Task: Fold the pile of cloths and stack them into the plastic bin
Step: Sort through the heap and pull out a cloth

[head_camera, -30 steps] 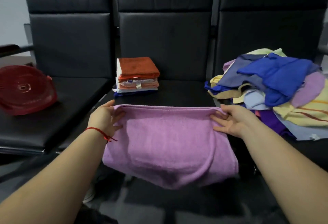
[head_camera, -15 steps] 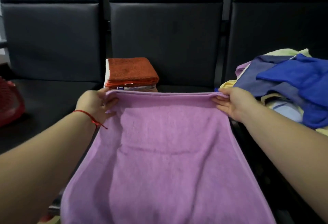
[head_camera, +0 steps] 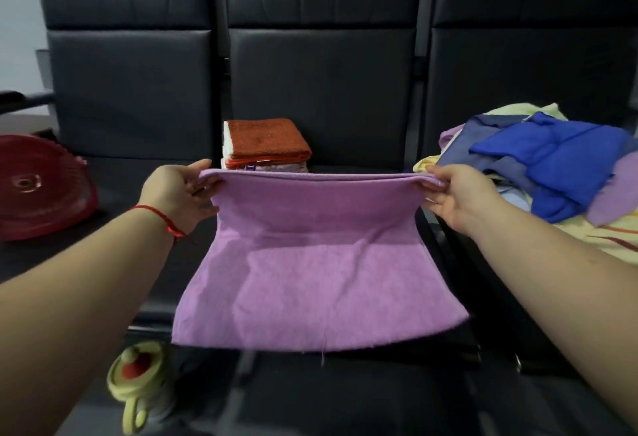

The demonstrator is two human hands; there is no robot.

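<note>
Purple cloth (head_camera: 321,263) now doubled, lifted off the seat; left hand (head_camera: 179,194) and right hand (head_camera: 455,194) fingers pinch top corners. Next fold pending.

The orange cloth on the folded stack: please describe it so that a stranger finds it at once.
Look at the middle black seat, against its backrest. A small stack of folded cloths sits there, behind the purple towel held by both hands. The orange cloth is the top one, the only rust-coloured piece; those beneath are pale.

I have only 1 view, head-mounted, looking forward and down along both forearms at the black seats (head_camera: 321,97) close ahead; their backrests fill the top.
</note>
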